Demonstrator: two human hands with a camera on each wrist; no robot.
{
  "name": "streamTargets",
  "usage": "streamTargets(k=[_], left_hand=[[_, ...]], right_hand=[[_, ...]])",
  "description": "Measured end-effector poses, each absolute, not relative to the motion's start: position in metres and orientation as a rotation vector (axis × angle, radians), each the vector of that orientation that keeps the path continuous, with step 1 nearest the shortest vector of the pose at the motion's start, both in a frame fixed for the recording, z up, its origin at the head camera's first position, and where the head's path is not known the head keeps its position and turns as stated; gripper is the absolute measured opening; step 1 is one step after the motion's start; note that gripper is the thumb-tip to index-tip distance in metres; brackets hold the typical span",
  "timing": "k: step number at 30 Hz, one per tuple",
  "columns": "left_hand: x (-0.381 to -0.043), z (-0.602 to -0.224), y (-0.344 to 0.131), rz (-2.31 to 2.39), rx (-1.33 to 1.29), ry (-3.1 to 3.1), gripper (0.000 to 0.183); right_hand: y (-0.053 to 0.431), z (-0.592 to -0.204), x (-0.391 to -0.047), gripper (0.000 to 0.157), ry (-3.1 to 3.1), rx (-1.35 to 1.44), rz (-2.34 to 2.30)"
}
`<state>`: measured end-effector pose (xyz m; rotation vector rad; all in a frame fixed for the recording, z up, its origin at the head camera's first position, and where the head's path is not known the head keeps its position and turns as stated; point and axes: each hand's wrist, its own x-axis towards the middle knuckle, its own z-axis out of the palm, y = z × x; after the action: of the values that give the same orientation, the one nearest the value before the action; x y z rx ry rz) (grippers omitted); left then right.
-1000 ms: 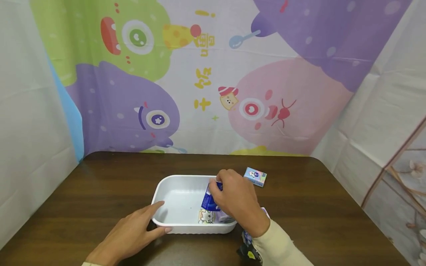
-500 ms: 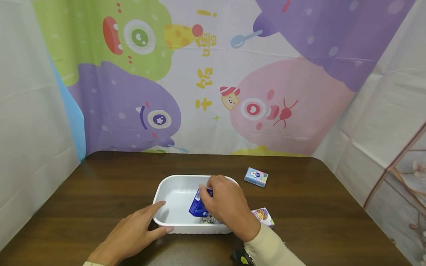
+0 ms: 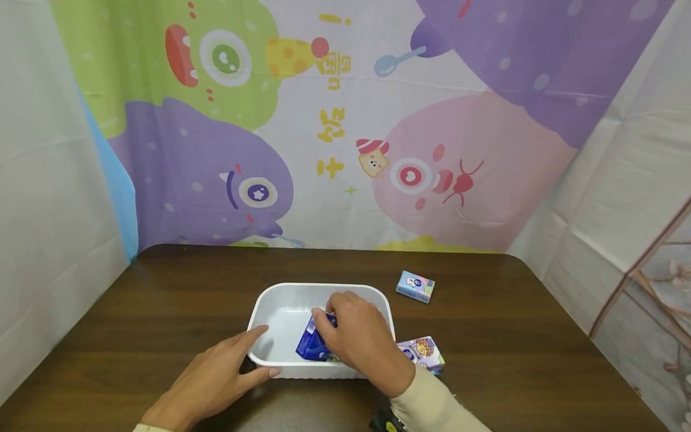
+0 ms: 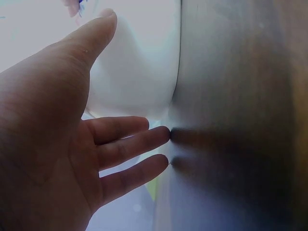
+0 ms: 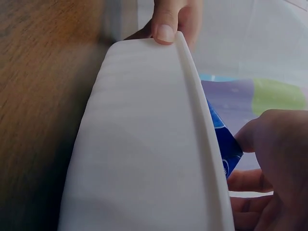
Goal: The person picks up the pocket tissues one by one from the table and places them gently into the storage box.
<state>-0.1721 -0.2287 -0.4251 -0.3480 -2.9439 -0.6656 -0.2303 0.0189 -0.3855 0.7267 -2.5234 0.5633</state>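
My left hand is at the left end of the white plastic basin, fingers extended. Its thumb touches the front corner, and a fingertip overlaps the left rim. In the left wrist view three fingers reach straight toward the tabletop beside the basin wall. Inside the basin, my right hand pinches a small dark blue pack between thumb and fingers, low and tilted. In the right wrist view the blue pack shows past the rim. Cartoon-printed packs in the basin are mostly hidden under this hand.
A light-blue cartoon pack lies behind the basin to the right. Another, purple and white, sits beside its right end, near my right wrist. A black item shows by my right sleeve. A printed cloth hangs behind the brown table.
My right hand has moved left and toward me inside the basin, carrying the blue pack. The pack by the right end has come into fuller view. My left hand has stayed put.
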Motion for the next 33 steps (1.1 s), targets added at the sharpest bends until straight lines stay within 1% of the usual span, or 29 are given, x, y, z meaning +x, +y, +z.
streamTargets(k=[6, 11, 16, 24, 33], left_hand=[[-0.1724, -0.4252, -0.2285, -0.663, -0.351, -2.938, 0.082], [-0.1724, -0.4250, -0.2287, -0.672, -0.346, -2.948, 0.084], [-0.1726, -0.4257, -0.2286, -0.661, -0.348, -2.923, 0.084], [-0.1732, -0.4252, -0.2275, -0.662, -0.334, -2.935, 0.086], [-0.1717, -0.4241, -0.2278, -0.651, -0.339, -2.941, 0.083]], right_hand=[[0.0177, -0.3856, -0.2280, 0.029, -2.580, 0.767, 0.532], [0.0175, -0.3864, -0.2260, 0.033, -2.649, 0.832, 0.493], [0.0177, -0.3882, -0.2247, 0.028, -2.606, 0.923, 0.424], [0.0204, -0.3886, -0.2254, 0.021, -2.529, 0.961, 0.378], [0.0257, -0.3864, -0.2277, 0.020, -2.548, 0.958, 0.374]])
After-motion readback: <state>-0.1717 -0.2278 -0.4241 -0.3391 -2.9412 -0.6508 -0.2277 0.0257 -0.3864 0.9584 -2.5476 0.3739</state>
